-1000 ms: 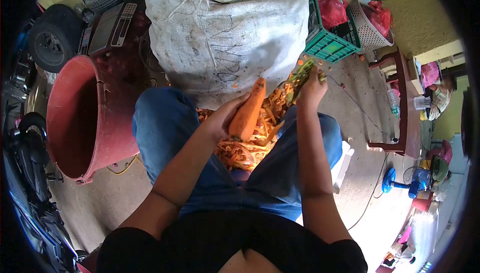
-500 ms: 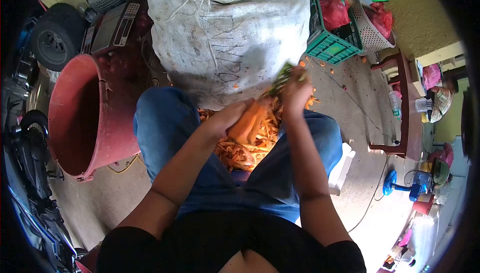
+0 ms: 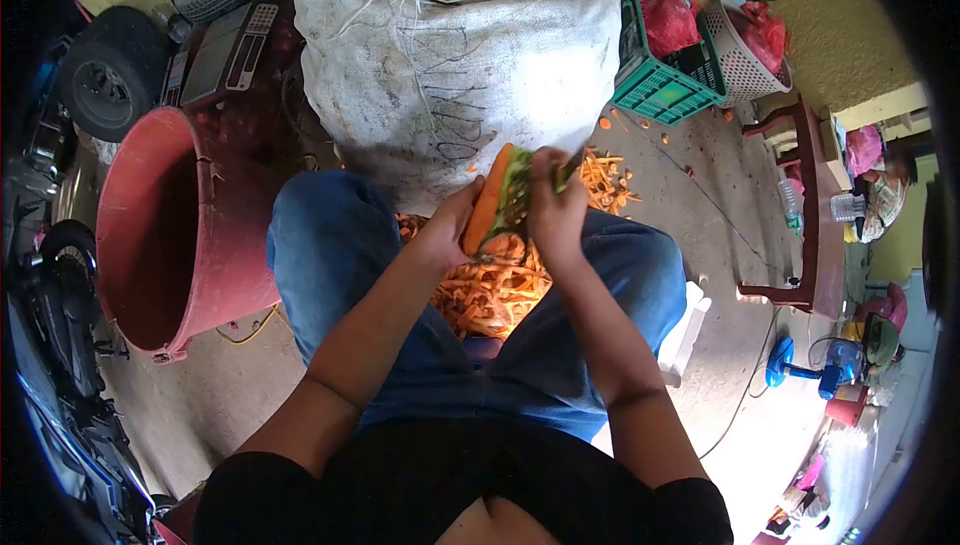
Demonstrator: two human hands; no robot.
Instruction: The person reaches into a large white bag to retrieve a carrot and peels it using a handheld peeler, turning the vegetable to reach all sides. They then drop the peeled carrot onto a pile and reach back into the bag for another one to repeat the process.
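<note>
The carrot [image 3: 484,207] stands nearly upright between the person's knees, just in front of the big white sack [image 3: 450,55], its tip pointing up at the cloth. The left hand [image 3: 452,230] is wrapped round its lower part from the left, fingers closed on it. The right hand [image 3: 556,213] is clenched on a green peeler [image 3: 514,195], which lies flat against the right flank of the carrot.

Half a second ago the right hand was higher and further right, with the peeler lifted clear and pointing up at the sack, and the carrot lay lower, mostly hidden behind the fingers. A second ago that hand was flung still further out to the right. It has since swung back in, and the carrot sits more upright.

Below the hands a heap of orange peelings [image 3: 490,295] covers the floor [image 3: 690,215] between the blue jeans [image 3: 330,245], with more strips scattered to the right of the sack. A red tub [image 3: 215,245] stands at the left knee, a weighing scale [image 3: 222,50] behind it. A green crate [image 3: 655,90] and a white basket [image 3: 738,63] sit at the right of the sack.
</note>
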